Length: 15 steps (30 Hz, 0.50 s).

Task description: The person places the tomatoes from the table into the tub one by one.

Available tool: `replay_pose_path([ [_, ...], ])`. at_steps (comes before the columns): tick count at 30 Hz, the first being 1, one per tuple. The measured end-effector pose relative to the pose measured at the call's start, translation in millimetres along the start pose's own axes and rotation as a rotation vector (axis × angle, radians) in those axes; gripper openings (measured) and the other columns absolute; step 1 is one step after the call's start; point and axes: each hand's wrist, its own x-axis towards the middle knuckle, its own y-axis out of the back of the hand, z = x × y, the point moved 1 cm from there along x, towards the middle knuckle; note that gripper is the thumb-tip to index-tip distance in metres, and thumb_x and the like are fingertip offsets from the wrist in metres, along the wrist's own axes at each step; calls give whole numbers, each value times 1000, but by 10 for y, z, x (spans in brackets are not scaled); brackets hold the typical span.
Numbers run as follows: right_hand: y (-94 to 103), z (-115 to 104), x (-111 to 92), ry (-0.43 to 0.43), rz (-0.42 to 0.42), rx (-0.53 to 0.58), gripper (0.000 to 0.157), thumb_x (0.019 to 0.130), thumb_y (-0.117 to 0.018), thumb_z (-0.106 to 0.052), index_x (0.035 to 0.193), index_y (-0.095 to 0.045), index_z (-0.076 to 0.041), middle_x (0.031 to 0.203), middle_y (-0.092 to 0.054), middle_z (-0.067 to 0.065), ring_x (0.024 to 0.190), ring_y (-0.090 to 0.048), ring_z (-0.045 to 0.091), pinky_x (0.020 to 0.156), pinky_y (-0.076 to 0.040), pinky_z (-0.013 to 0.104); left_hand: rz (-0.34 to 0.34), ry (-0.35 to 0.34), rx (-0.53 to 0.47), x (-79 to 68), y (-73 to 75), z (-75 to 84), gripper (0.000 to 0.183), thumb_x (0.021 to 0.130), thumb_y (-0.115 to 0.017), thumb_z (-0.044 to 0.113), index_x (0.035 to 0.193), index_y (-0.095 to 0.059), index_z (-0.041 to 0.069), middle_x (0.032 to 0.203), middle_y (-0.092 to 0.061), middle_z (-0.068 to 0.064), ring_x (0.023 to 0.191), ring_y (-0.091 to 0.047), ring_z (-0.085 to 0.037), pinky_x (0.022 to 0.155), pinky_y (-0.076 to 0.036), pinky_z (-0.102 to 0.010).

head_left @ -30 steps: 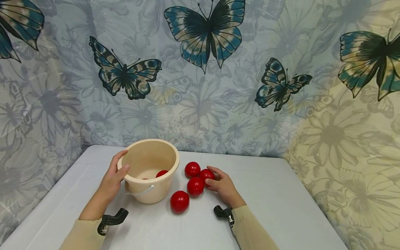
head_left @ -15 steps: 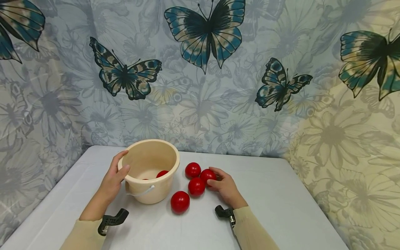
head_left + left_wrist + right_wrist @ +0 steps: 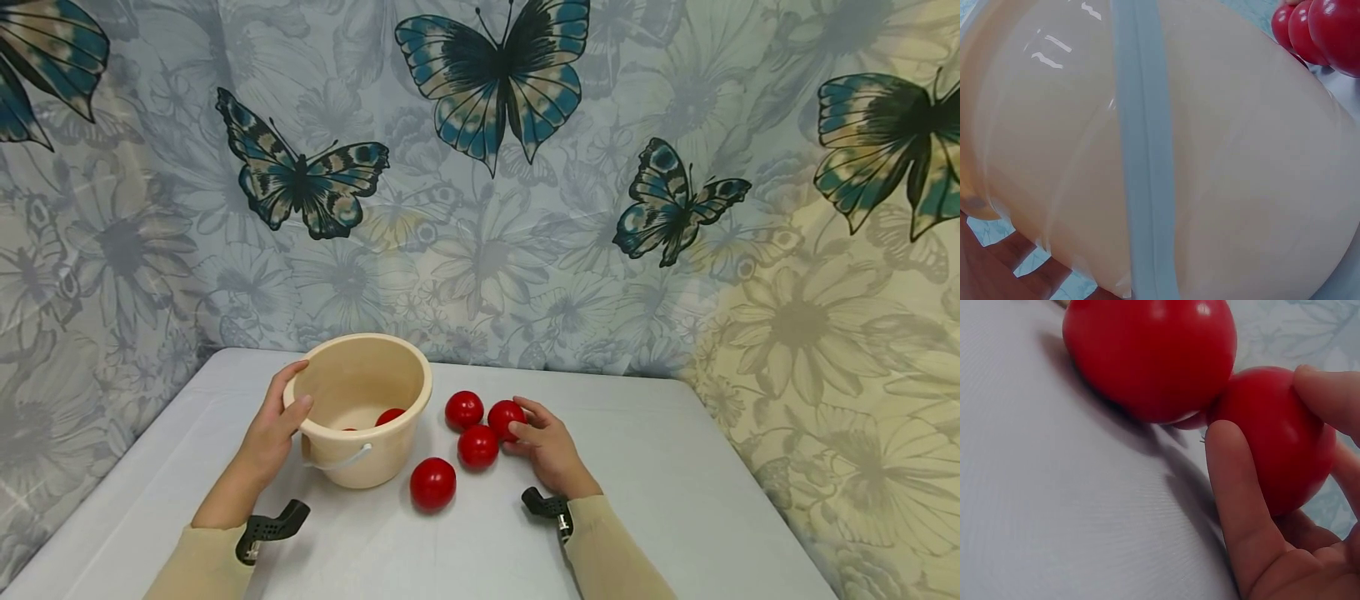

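My left hand grips the cream bucket by its left rim, thumb over the edge and fingers round the outside. The bucket stands tilted a little toward me, its pale handle hanging down the front. Inside, a red ball shows, with a sliver of another. To the right, my right hand holds a glossy red ball between thumb and fingers; the right wrist view shows the held ball right against a neighbouring ball.
Three more red balls lie on the white-covered table: one at the back, one in the middle and one in front, right of the bucket. A butterfly-print cloth hangs behind.
My right hand has closed on the red ball and drawn it slightly right and up. The middle ball has rolled a little right. My left hand and the bucket have stayed put.
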Motion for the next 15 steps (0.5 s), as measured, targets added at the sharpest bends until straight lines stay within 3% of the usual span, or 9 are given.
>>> replay_pose_path([
  [7, 35, -9, 1, -26, 16, 87, 64, 93, -70, -8, 150, -41, -5, 134, -45, 21, 110, -59, 33, 83, -54, 43, 1, -4, 6, -1, -1, 4, 52, 106, -38, 7, 154, -17, 6, 156, -12, -24, 136, -23, -42, 93, -39, -18],
  [15, 94, -61, -52, -53, 29, 333, 60, 98, -61, -8, 153, -35, -7, 142, -44, 16, 110, -60, 29, 84, -54, 37, 2, -3, -3, 1, -9, 4, 53, 106, -38, 7, 154, -17, 5, 155, -13, -25, 136, -23, -42, 92, -39, -18],
])
